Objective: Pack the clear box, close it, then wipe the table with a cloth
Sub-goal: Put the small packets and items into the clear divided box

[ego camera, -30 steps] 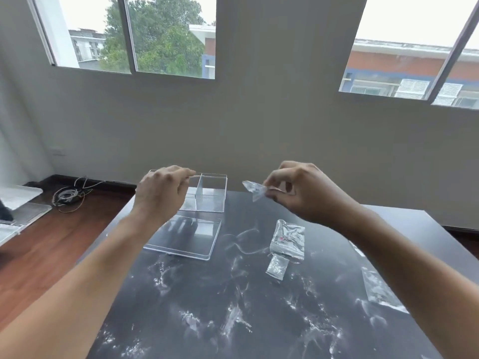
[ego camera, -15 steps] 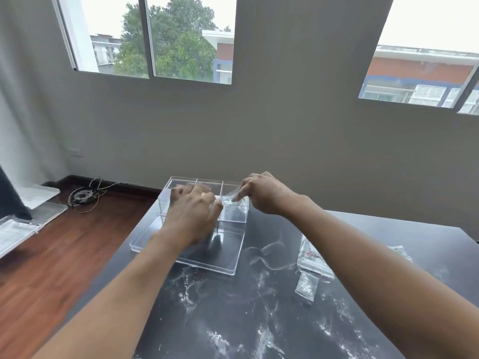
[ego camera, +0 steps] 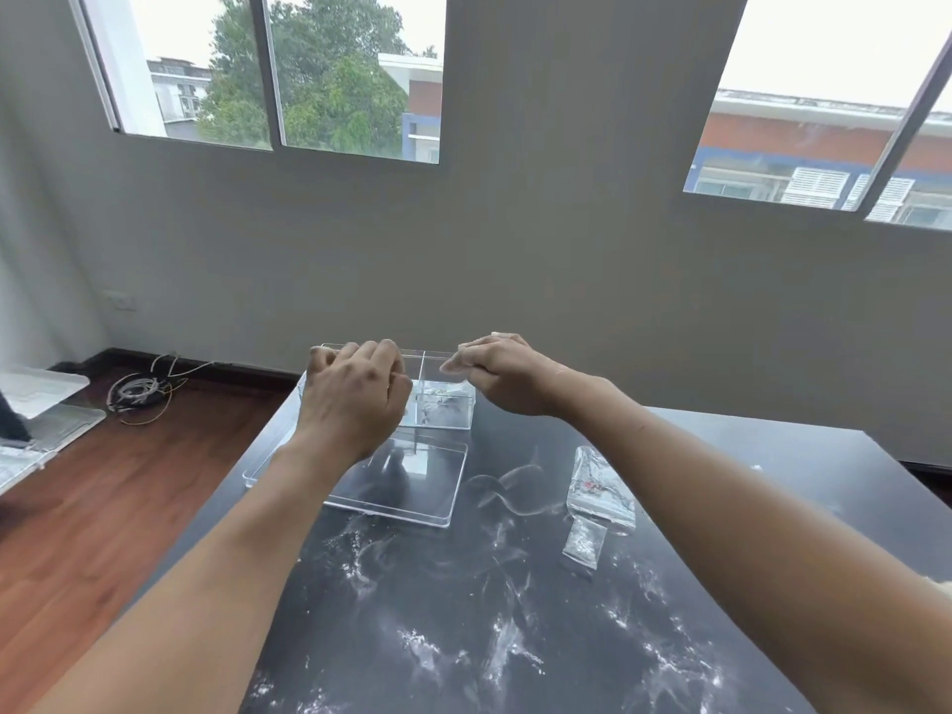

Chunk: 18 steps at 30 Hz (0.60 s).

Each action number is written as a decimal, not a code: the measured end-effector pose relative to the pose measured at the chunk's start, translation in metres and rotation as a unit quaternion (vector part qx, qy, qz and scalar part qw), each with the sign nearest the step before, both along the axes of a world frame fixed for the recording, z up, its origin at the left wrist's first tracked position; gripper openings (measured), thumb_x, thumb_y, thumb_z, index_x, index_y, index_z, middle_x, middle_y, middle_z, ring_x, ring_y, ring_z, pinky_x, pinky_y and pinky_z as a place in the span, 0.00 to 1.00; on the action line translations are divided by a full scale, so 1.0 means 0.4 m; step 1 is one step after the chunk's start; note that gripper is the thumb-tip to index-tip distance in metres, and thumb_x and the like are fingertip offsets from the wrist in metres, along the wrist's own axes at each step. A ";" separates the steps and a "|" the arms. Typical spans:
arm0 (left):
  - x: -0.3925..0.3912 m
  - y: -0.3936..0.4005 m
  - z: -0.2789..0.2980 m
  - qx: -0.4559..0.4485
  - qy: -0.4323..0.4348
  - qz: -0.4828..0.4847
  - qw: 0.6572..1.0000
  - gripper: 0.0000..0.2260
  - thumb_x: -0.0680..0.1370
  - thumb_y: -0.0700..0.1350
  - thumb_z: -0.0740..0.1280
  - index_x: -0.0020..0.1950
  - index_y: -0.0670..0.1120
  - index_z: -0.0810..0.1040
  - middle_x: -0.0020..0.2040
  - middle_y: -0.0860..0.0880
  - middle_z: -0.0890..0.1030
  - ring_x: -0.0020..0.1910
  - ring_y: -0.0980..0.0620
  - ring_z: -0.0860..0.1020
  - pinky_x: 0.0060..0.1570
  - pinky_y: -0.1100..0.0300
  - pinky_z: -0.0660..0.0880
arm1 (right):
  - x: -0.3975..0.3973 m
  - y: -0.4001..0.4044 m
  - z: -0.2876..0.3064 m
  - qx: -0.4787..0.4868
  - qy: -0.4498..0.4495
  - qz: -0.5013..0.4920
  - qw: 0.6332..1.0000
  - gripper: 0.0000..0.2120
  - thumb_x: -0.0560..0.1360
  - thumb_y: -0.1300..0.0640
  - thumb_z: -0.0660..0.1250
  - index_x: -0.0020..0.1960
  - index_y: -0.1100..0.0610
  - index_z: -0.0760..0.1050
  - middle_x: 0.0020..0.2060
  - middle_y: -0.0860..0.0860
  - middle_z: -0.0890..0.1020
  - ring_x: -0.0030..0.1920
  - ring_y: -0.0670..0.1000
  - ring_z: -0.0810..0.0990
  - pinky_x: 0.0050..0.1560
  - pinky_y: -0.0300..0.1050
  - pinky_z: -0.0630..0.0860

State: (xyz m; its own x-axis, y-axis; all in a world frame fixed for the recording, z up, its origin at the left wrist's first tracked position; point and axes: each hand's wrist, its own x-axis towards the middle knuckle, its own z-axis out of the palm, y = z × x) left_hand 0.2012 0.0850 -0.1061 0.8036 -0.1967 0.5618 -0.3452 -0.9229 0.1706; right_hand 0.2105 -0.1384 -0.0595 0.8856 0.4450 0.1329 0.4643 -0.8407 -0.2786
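The clear box [ego camera: 447, 415], split into compartments, stands at the far left of the black table [ego camera: 515, 584]. Its flat clear lid [ego camera: 412, 487] lies just in front of it. My left hand [ego camera: 355, 399] is curled over the box's left and middle compartments, gripping its rim. My right hand [ego camera: 507, 376] hovers over the right-hand compartment with its fingers close together and pointing left. A small clear bag [ego camera: 443, 398] shows inside that compartment, right under those fingertips; whether they still touch it is unclear.
A larger clear bag with red bits [ego camera: 597, 489] and a tiny bag [ego camera: 584, 544] lie right of the lid. White powder [ego camera: 505, 657] is smeared over the near table. On the wooden floor to the left are coiled cables [ego camera: 139, 394] and plastic bins [ego camera: 46, 404].
My right hand carried the small bag left from above the table to the box's right compartment. My left hand shifted from the box's far edge to lie over it. The view turned slightly left.
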 end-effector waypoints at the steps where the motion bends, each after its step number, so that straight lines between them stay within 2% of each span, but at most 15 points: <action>1: -0.007 0.001 0.005 0.009 0.005 0.002 1.000 0.10 0.79 0.50 0.53 0.44 0.53 0.72 0.40 0.55 0.80 0.45 0.49 0.76 0.56 0.52 0.60 | -0.006 -0.008 0.005 -0.003 0.013 -0.004 1.000 0.19 0.82 0.58 0.55 0.65 0.49 0.81 0.66 0.49 0.81 0.72 0.51 0.72 0.78 0.51 0.58; 3: -0.019 0.002 0.012 0.014 0.038 0.004 0.999 0.11 0.80 0.50 0.53 0.44 0.52 0.73 0.37 0.54 0.79 0.43 0.48 0.74 0.58 0.53 0.60 | -0.021 -0.014 0.009 -0.030 0.036 -0.010 0.999 0.18 0.81 0.55 0.56 0.61 0.49 0.83 0.63 0.48 0.83 0.69 0.51 0.74 0.75 0.49 0.62; 6: -0.035 0.001 0.028 0.039 0.081 -0.008 0.996 0.11 0.81 0.50 0.53 0.47 0.52 0.74 0.38 0.52 0.80 0.45 0.47 0.75 0.61 0.54 0.60 | -0.040 -0.010 -0.009 -0.064 0.016 0.009 0.998 0.18 0.76 0.45 0.59 0.56 0.48 0.84 0.57 0.44 0.84 0.66 0.49 0.76 0.74 0.52 0.62; 9: -0.032 0.015 0.037 0.065 0.121 -0.039 0.990 0.11 0.84 0.52 0.55 0.54 0.53 0.76 0.40 0.54 0.81 0.49 0.47 0.71 0.54 0.58 0.57 | -0.042 -0.014 -0.034 -0.090 -0.034 0.030 0.995 0.15 0.78 0.43 0.67 0.59 0.49 0.82 0.60 0.46 0.83 0.70 0.50 0.73 0.75 0.53 0.60; 10: -0.020 0.026 0.035 0.061 0.125 -0.059 0.989 0.11 0.84 0.53 0.56 0.55 0.54 0.77 0.39 0.54 0.81 0.50 0.46 0.72 0.54 0.58 0.59 | -0.042 -0.014 -0.040 -0.090 -0.044 0.034 0.994 0.14 0.79 0.44 0.67 0.58 0.50 0.82 0.60 0.46 0.83 0.70 0.50 0.73 0.74 0.54 0.61; 12: 0.007 0.057 0.022 0.025 0.120 -0.114 0.986 0.09 0.83 0.56 0.60 0.56 0.56 0.78 0.42 0.56 0.84 0.53 0.46 0.78 0.57 0.54 0.70 | -0.039 -0.014 -0.052 -0.068 -0.051 0.039 0.996 0.11 0.81 0.45 0.65 0.56 0.49 0.81 0.57 0.44 0.84 0.70 0.49 0.73 0.73 0.56 0.62; 14: 0.026 0.082 0.012 -0.013 0.109 -0.162 0.981 0.06 0.81 0.56 0.67 0.52 0.56 0.79 0.46 0.58 0.86 0.52 0.51 0.82 0.57 0.51 0.76 | -0.036 -0.013 -0.062 -0.047 -0.049 0.036 0.997 0.11 0.82 0.46 0.64 0.55 0.49 0.81 0.55 0.44 0.84 0.69 0.49 0.73 0.73 0.55 0.62; 18: 0.032 0.086 0.007 -0.035 -0.015 -0.153 0.987 0.02 0.77 0.50 0.73 0.47 0.54 0.85 0.45 0.58 0.85 0.46 0.50 0.82 0.54 0.52 0.74 | -0.032 -0.015 -0.079 -0.040 -0.048 0.038 0.997 0.10 0.82 0.46 0.64 0.55 0.49 0.81 0.56 0.44 0.83 0.69 0.49 0.71 0.72 0.51 0.61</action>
State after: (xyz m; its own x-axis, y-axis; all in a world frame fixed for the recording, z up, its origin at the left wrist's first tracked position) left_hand 0.2139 0.1194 -0.1034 0.6955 -0.3882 0.6046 -0.6124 -0.7604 0.2162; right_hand 0.1978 -0.1444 -0.0913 0.8340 0.5226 0.1769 0.5485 -0.8199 -0.1642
